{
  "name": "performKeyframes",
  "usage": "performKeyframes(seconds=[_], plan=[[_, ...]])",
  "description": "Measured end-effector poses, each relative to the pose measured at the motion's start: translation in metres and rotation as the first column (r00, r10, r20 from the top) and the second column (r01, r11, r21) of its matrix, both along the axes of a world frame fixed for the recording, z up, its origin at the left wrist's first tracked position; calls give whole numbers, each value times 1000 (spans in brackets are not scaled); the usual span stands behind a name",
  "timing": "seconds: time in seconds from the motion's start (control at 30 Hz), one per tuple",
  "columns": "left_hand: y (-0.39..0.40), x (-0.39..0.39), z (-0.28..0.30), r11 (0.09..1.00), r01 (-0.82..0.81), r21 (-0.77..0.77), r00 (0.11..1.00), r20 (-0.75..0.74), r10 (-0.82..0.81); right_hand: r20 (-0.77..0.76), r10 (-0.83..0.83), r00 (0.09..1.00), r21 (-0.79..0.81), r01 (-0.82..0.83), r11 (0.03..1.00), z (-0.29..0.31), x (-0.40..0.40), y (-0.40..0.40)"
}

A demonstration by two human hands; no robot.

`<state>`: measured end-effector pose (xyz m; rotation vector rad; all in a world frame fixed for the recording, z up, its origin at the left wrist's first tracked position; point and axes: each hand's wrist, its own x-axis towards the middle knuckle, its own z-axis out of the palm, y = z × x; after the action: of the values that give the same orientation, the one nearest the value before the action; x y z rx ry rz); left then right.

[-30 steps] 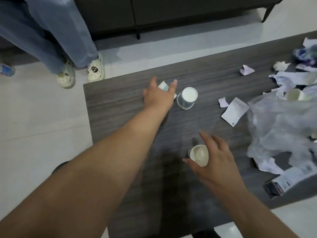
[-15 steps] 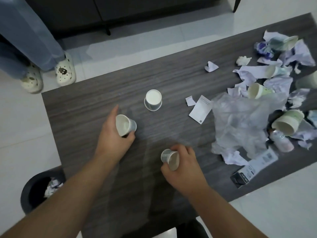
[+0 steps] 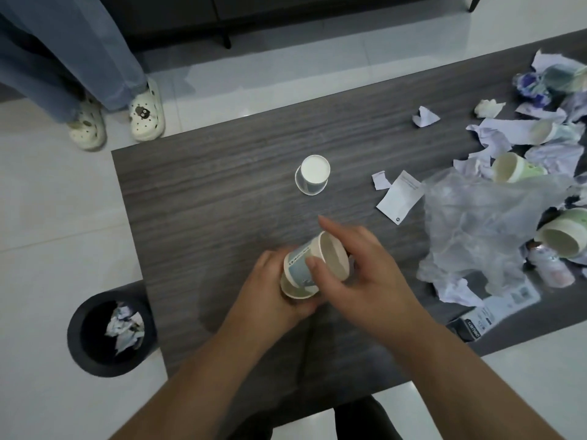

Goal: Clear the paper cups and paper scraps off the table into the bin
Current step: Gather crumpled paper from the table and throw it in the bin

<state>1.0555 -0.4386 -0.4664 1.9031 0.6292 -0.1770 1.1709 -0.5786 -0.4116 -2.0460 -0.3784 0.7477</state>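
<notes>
Both hands (image 3: 320, 281) now together, nested cups (image 3: 309, 268) half-hidden.

Lower cup (image 3: 293, 289) mostly hidden by hands, paper pile (image 3: 552, 128) cut off right

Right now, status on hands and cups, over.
Left hand grips outer cup; right hand pushes inner cup into it. Upturned cup alone mid-table. Bin on the floor, left, path open.
</notes>
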Motion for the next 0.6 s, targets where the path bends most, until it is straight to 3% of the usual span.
performKeyframes(seconds=[0.1, 0.17, 0.23, 0.27, 0.33, 0.4, 0.47, 0.5, 0.6], plan=[[6, -4, -2, 999, -39, -4, 999, -32, 39, 152, 125, 981, -44, -119, 992, -4, -4, 4], [7, -9, -4, 1000, -24, 5, 999, -26, 25, 240, 240, 941, -164, -205, 965, -7, -9, 4], [6, -11, -4, 1000, -12, -10, 1000, -7, 12, 135, 371, 919, -277, -324, 905, -9, -17, 6], [5, -13, -5, 999, -23, -25, 1000, -6, 23, 55, 387, 920, -251, -362, 898, -11, -20, 7], [4, -17, -10, 997, -77, -27, 997, -23, 76, 36, 253, 967, -147, -246, 958, -21, -14, 10], [7, -22, -17, 992, -121, 40, 992, -39, 123, 130, -65, 989, -138, 83, 987, -38, 14, 11], [10, -28, -23, 987, -146, 62, 987, -55, 150, 78, -386, 919, -234, 393, 889, -51, 59, 11], [11, -31, -26, 987, -148, 58, 986, -67, 152, 62, -468, 882, -307, 463, 831, -58, 82, 9], [8, -39, -32, 990, -135, 44, 983, -123, 140, 130, -366, 921, -555, 374, 743, -75, 127, -2]])
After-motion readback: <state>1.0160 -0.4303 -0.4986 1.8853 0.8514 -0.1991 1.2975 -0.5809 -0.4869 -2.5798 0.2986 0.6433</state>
